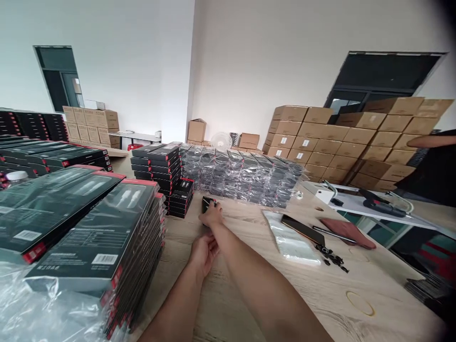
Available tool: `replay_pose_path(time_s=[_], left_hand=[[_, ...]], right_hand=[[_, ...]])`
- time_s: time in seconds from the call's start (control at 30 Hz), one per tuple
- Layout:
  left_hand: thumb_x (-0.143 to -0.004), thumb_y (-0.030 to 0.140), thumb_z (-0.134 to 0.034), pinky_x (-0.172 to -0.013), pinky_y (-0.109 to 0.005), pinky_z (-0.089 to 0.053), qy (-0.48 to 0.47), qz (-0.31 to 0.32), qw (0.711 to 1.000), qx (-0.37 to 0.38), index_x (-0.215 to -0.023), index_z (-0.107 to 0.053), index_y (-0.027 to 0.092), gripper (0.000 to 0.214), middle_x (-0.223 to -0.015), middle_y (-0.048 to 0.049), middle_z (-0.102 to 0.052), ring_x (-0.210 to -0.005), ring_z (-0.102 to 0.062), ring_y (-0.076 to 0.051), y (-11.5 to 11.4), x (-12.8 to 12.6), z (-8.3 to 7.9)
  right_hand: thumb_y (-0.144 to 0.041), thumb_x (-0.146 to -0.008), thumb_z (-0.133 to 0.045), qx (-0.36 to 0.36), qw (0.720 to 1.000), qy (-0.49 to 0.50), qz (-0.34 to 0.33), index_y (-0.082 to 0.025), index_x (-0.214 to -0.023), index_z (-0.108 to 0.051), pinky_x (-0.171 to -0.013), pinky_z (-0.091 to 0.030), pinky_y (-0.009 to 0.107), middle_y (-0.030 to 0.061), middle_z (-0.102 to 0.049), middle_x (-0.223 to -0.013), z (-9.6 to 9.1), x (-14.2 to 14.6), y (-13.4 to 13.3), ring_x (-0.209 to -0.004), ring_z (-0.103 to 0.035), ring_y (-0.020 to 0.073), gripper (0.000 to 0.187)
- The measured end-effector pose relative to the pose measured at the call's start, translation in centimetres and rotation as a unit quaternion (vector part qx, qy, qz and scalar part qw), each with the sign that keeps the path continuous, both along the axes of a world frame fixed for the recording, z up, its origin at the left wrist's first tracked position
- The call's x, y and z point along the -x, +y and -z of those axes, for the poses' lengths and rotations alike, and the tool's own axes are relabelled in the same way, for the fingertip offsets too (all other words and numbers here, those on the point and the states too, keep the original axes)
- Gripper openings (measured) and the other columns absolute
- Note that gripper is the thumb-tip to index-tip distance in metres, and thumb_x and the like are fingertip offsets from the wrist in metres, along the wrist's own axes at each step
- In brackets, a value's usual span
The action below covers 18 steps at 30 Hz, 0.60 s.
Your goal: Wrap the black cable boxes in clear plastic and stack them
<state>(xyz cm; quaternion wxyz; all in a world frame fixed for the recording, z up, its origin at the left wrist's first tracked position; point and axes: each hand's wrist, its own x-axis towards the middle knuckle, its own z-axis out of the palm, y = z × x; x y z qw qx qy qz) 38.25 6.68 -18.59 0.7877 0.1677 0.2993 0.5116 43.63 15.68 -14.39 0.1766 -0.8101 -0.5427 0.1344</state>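
My right hand reaches forward across the wooden table and closes its fingers on a small black packet lying in front of the stacks. My left hand rests on the table just behind it, fingers loosely curled, with nothing visible in it. Stacks of black retail boxes with red ends stand right beside the packet. A long heap of clear-bagged black items lies behind it.
Tall piles of black boxes fill the left side. A clear plastic bag, a dark phone, a reddish pouch and small black parts lie to the right. Brown cartons line the wall. Another person's arm is at far right.
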Motion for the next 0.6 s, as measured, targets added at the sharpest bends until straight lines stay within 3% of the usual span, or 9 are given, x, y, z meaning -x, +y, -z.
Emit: replay_pose_path(time_s=[0.1, 0.2, 0.27, 0.37, 0.43, 0.5, 0.53, 0.6], left_hand=[[-0.085, 0.031, -0.052, -0.067, -0.027, -0.052, -0.027, -0.026, 0.999, 0.036, -0.082, -0.06, 0.014, 0.019, -0.085, -0.0107, -0.065, -0.072, -0.062, -0.015, 0.6, 0.3, 0.1], [-0.084, 0.051, -0.048, -0.07, -0.03, -0.052, -0.088, -0.023, 0.996, 0.014, -0.096, -0.06, 0.015, 0.041, -0.093, -0.0114, -0.066, -0.079, -0.064, -0.018, 0.3, 0.9, -0.7], [-0.082, 0.06, -0.046, -0.076, -0.033, -0.052, -0.148, 0.025, 0.988, -0.038, -0.106, -0.06, 0.015, 0.053, -0.1, -0.0123, -0.066, -0.087, -0.064, -0.022, -0.3, 1.4, -1.5], [-0.081, 0.064, -0.042, -0.087, -0.041, -0.048, -0.212, 0.127, 0.964, -0.101, -0.116, -0.058, 0.014, 0.063, -0.106, -0.0142, -0.065, -0.097, -0.063, -0.027, -1.6, 1.9, -2.5], [-0.082, 0.06, -0.042, -0.09, -0.044, -0.046, -0.221, 0.166, 0.954, -0.117, -0.12, -0.056, 0.012, 0.063, -0.104, -0.0148, -0.065, -0.097, -0.063, -0.028, -2.4, 2.2, -3.0], [-0.081, 0.06, -0.042, -0.09, -0.046, -0.045, -0.208, 0.169, 0.955, -0.123, -0.122, -0.055, 0.012, 0.064, -0.099, -0.0137, -0.066, -0.093, -0.063, -0.027, -3.0, 2.3, -3.4], [-0.08, 0.062, -0.042, -0.09, -0.046, -0.045, -0.195, 0.163, 0.96, -0.121, -0.123, -0.055, 0.013, 0.066, -0.096, -0.013, -0.065, -0.089, -0.063, -0.026, -3.3, 2.3, -3.6], [-0.077, 0.067, -0.041, -0.087, -0.046, -0.047, -0.163, 0.156, 0.968, -0.11, -0.123, -0.055, 0.014, 0.071, -0.093, -0.0122, -0.064, -0.083, -0.062, -0.024, -3.8, 2.2, -4.1]], right_hand=[[-0.026, -0.072, -0.056, -0.132, 0.99, -0.02, -0.054, -0.023, -0.144, -0.024, -0.104, -0.032, 0.05, 0.0102, -0.011, -0.154, -0.5, -2.6, -4.2, -0.139, -0.016, 0.0304, 0.079], [-0.018, -0.07, -0.055, -0.276, 0.949, -0.015, -0.151, -0.024, -0.142, -0.029, -0.11, -0.027, 0.047, 0.0085, -0.017, -0.152, -0.2, -4.0, -10.6, -0.139, -0.017, 0.0281, 0.076], [-0.015, -0.069, -0.056, -0.304, 0.931, -0.004, -0.2, -0.026, -0.141, -0.032, -0.111, -0.025, 0.048, 0.0074, -0.02, -0.151, 0.3, -3.7, -15.2, -0.139, -0.019, 0.028, 0.076], [-0.019, -0.069, -0.063, -0.26, 0.928, 0.041, -0.265, -0.027, -0.138, -0.039, -0.11, -0.027, 0.049, 0.0076, -0.023, -0.152, 0.5, -3.0, -20.4, -0.138, -0.022, 0.0301, 0.074], [-0.029, -0.074, -0.065, -0.218, 0.926, 0.099, -0.29, -0.026, -0.135, -0.044, -0.106, -0.033, 0.047, 0.0082, -0.032, -0.149, -0.1, -4.0, -21.8, -0.135, -0.03, 0.0294, 0.065], [-0.036, -0.082, -0.057, -0.201, 0.927, 0.162, -0.271, -0.025, -0.128, -0.051, -0.099, -0.04, 0.042, 0.008, -0.05, -0.136, -1.1, -7.1, -21.2, -0.124, -0.046, 0.0253, 0.047], [-0.038, -0.086, -0.052, -0.198, 0.932, 0.18, -0.246, -0.024, -0.12, -0.057, -0.093, -0.044, 0.038, 0.0076, -0.06, -0.124, -1.5, -9.5, -20.4, -0.113, -0.055, 0.0235, 0.038], [-0.04, -0.085, -0.05, -0.229, 0.954, 0.143, -0.127, -0.02, -0.097, -0.067, -0.085, -0.047, 0.035, 0.0078, -0.069, -0.102, -1.9, -15.0, -18.0, -0.095, -0.062, 0.023, 0.029]])
